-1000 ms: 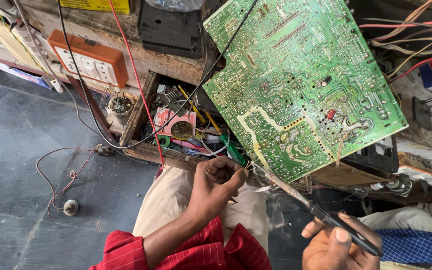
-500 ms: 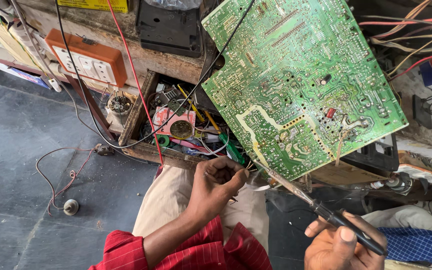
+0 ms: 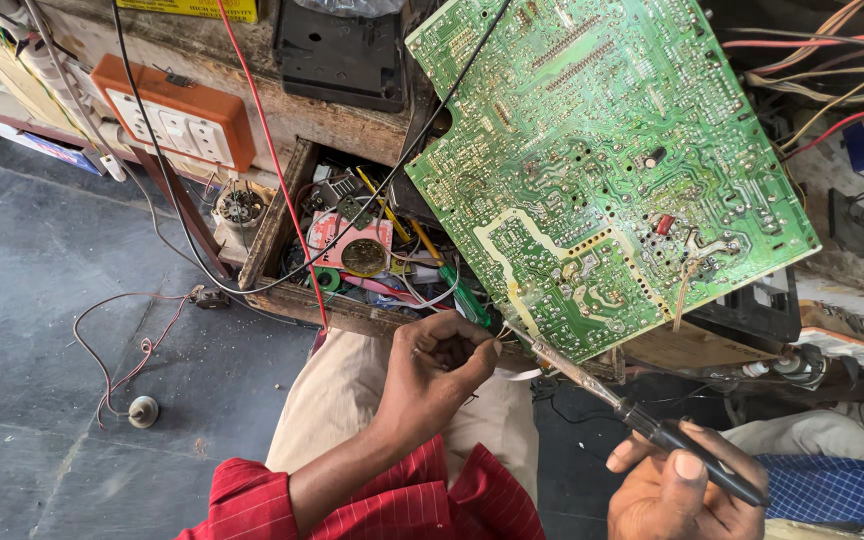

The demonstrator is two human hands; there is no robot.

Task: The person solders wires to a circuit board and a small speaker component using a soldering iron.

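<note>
A large green circuit board stands tilted on the wooden bench, solder side facing me. My right hand grips a black-handled soldering iron; its metal tip touches the board's lower left edge. My left hand is curled just below that edge, fingertips pinched together on something too small to make out. A red checked sleeve covers my left forearm.
An open wooden drawer full of wires and small parts sits under the bench. An orange switch and socket box hangs on the bench front. Loose wires lie on the grey floor. A black casing rests on the bench top.
My left hand has shifted a little and stays pinched below the board. The soldering iron remains at the board's lower left edge.
</note>
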